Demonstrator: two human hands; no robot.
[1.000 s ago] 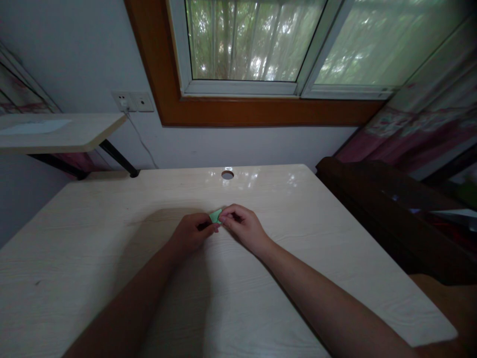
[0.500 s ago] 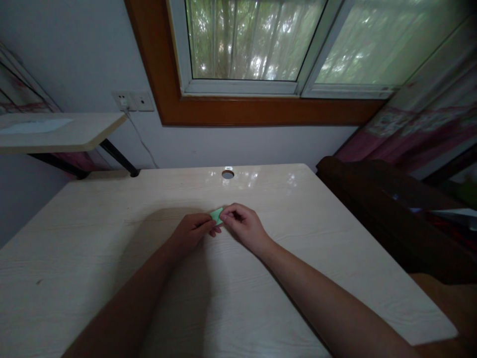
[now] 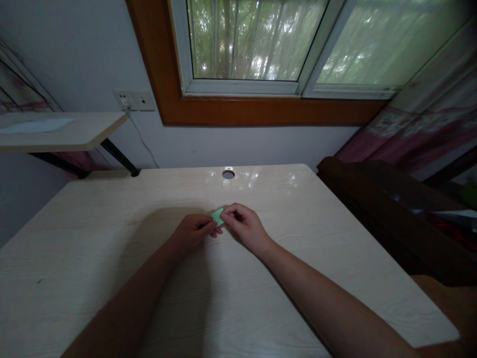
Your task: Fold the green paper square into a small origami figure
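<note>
Head view shows a small green piece (image 3: 217, 216), perhaps folded paper, on the near side of the round hole (image 3: 228, 174) and slightly to its left. Whether it touches the desk (image 3: 316, 219) beneath cannot be told.

The person's left hand (image 3: 196, 229) lies nearer than the hole and to its left, thumb and fingers pinching the green piece at its left end; the lower fingers curl underneath, probably as a backing. The right hand (image 3: 246, 223), nearer than the hole and to its right, pinches the opposite end between thumb and forefinger, its other fingers tucked in. Two grips at opposite ends suit something so small — each likely steadies it against the other's pressure — and leave its middle in sight.

Farther out, left of the hole, a raised shelf (image 3: 106, 118) stands on black posts (image 3: 121, 158), presumably to lift its load off the work surface. Beyond it, a white cord (image 3: 143, 141) hangs from a wall socket (image 3: 124, 100). Past the hole is a window (image 3: 242, 44) — a likely source of daylight — and to the hole's right stands dark furniture (image 3: 372, 199).
</note>
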